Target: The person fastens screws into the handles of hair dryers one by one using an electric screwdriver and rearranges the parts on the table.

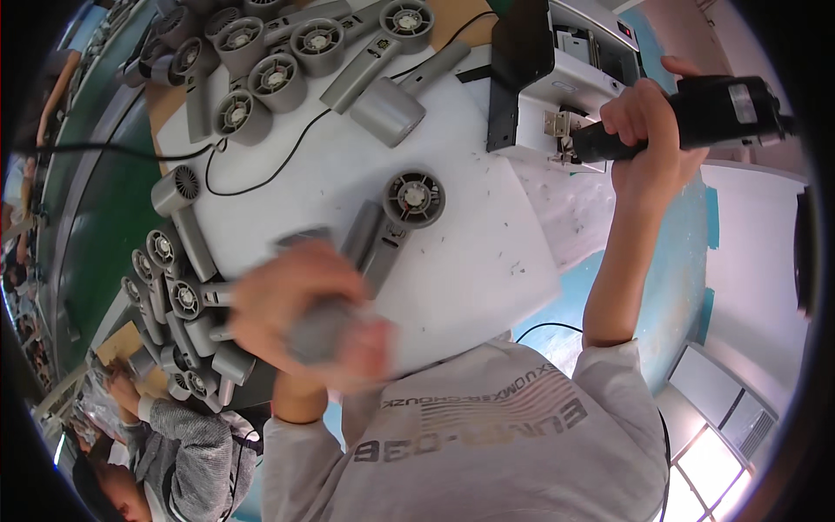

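My left hand [300, 283], smeared by motion, is wrapped round a grey hair-dryer-shaped housing [322, 329] above the near left of the white work surface. My right hand [644, 122] grips a black electric screwdriver [718, 109], its tip at the metal outlet [565, 130] of a screw feeder [574, 83]. Just beyond my left hand, a grey fan housing [414, 200] lies with its round, spoked end facing up. A grey handle piece [361, 233] lies alongside it. Whether a screw sits on the screwdriver tip is too small to tell.
Several more grey fan housings [277, 80] crowd the far left, and others [184, 298] line the left edge. A black cable [287, 157] crosses the white sheet [487, 261], where small dark bits lie scattered. A person in a grey sweater [196, 452] works at lower left.
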{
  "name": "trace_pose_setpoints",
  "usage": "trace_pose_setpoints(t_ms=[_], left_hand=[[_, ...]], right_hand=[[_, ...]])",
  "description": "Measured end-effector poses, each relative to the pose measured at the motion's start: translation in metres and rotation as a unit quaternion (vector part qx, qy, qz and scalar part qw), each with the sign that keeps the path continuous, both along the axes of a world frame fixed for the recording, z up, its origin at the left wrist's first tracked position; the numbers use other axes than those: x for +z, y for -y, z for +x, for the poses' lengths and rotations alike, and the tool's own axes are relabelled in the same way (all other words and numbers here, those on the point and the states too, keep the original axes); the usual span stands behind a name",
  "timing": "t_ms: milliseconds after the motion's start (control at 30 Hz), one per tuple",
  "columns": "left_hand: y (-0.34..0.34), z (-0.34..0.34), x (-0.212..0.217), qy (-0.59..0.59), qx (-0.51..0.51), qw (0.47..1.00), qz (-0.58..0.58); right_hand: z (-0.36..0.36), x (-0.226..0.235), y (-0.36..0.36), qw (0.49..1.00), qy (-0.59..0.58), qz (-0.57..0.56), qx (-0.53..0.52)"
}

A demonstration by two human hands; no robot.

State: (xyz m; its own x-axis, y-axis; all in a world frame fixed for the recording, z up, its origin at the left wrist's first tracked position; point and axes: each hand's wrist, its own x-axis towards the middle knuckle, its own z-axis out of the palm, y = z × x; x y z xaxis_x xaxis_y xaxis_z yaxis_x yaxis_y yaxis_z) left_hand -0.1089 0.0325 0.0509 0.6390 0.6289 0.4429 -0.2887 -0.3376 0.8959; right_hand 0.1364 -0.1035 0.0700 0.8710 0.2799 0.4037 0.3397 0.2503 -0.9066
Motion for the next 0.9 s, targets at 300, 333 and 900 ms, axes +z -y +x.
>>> trace_pose_setpoints(t_ms=[300, 333, 900], left_hand=[[0.081, 0.030, -0.031, -0.113, -0.101, 0.985, 0.084], [0.082, 0.032, -0.031, -0.111, -0.103, 0.985, 0.081], [0.089, 0.036, -0.035, -0.137, -0.061, 0.981, 0.125]], right_hand=[[-0.026, 0.020, 0.038, 0.943, -0.107, 0.201, 0.242], [-0.039, 0.029, 0.050, 0.947, -0.079, 0.219, 0.222], [-0.096, 0.048, 0.053, 0.912, 0.023, 0.248, 0.326]])
